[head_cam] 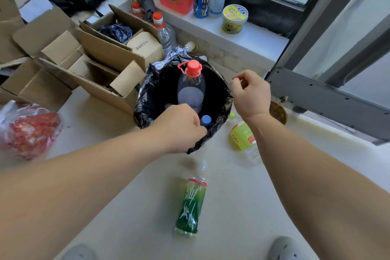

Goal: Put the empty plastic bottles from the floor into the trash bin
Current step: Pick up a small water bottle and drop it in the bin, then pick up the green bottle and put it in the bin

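Note:
The trash bin point(225, 95), lined with a black bag, stands on the floor in the middle. A large clear bottle with a red cap point(191, 84) stands inside it. My left hand point(179, 126) is at the bin's near rim, fingers curled around a blue-capped bottle point(206, 120) whose body is hidden by the hand. My right hand point(251, 93) hovers over the bin's right rim with fingers curled and nothing in them. A green-labelled bottle point(190, 202) lies on the floor in front of the bin. A yellow-labelled bottle point(241, 136) lies to the right, partly under my right forearm.
Open cardboard boxes point(88, 57) crowd the left of the bin. A red-printed plastic bag point(29, 129) lies at far left. Two red-capped water bottles point(165, 34) stand behind the bin. The window sill point(253, 36) holds containers. A floor drain point(278, 112) sits to the right. My shoes point(285, 249) show below.

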